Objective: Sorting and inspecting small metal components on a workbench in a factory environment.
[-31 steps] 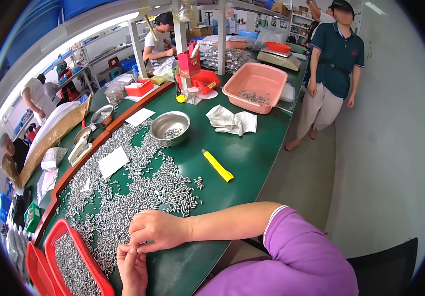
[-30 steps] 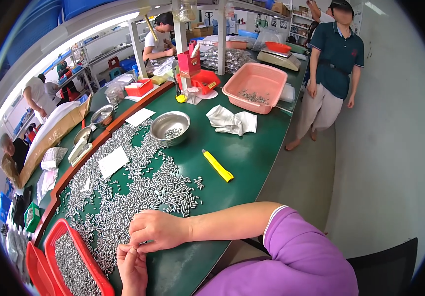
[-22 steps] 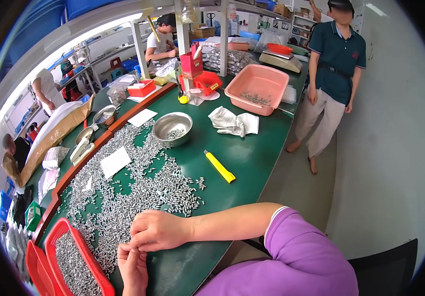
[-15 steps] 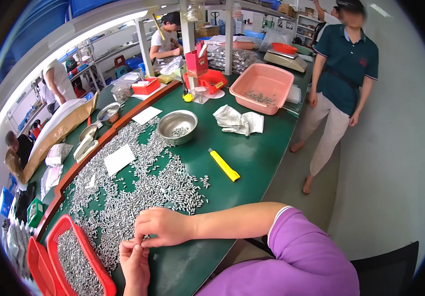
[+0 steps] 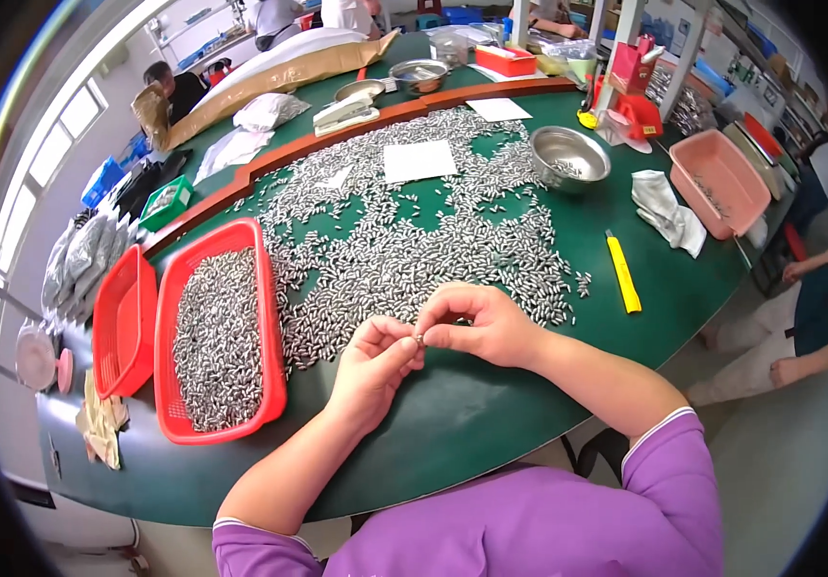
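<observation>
My left hand (image 5: pixel 372 373) and my right hand (image 5: pixel 481 325) meet fingertip to fingertip at the near edge of a wide spread of small silvery metal pieces (image 5: pixel 404 255). Between their pinched thumbs and forefingers is one small metal piece (image 5: pixel 420 339), mostly covered by the fingers. Left of my left hand stands a red plastic basket (image 5: pixel 277 370) filled with many more of these metal pieces. A second red basket (image 5: pixel 123 327) sits against its far left side. White paper (image 5: pixel 420 162) lies on the spread.
A steel bowl (image 5: pixel 569 159) holding some pieces, a white glove (image 5: pixel 667 213), a yellow utility knife (image 5: pixel 624 274) and a pink tub (image 5: pixel 719 183) are on the green table (image 5: pixel 491 413) to the right. A brown ledge (image 5: pixel 337 135) runs behind the spread. A person (image 5: pixel 822 298) stands at far right.
My view has turned to the left, bringing both red baskets and my left forearm fully into sight. Both hands keep their fingertips pinched together.
</observation>
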A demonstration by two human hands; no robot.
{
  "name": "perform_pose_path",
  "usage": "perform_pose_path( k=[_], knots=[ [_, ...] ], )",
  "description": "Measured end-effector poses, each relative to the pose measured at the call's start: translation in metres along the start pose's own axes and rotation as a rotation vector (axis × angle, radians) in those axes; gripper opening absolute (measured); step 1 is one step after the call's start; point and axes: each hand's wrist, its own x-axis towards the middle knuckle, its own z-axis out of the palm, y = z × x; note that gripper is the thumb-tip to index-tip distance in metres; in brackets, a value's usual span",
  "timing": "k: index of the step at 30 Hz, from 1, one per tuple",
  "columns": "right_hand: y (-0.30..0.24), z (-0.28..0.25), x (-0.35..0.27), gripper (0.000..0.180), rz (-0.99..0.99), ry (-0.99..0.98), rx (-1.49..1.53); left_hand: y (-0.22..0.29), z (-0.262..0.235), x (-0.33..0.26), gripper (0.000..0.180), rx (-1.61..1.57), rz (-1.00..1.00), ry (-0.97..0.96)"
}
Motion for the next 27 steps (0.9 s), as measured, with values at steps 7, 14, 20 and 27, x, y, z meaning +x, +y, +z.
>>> perform_pose_path(
  k=[7,14,20,27],
  knots=[
    [-0.0002,0.0017,-0.0013,0.01,0.014,0.014,-0.059,-0.0033,-0.0038,0.0002,0.017,0.002,-0.013,-0.014],
    [-0.0005,0.0005,-0.0007,0.011,-0.034,0.024,-0.161,-0.0051,-0.0045,0.0021,0.016,-0.003,-0.01,-0.026],
    [0.0017,-0.0005,-0.0005,0.011,-0.054,0.044,-0.21,-0.0036,-0.0027,0.0033,0.012,-0.055,-0.012,-0.041],
    [0.004,0.0008,-0.0019,0.013,-0.055,0.112,-0.291,-0.0029,-0.002,0.0014,0.021,-0.037,-0.012,-0.013]
  ],
)
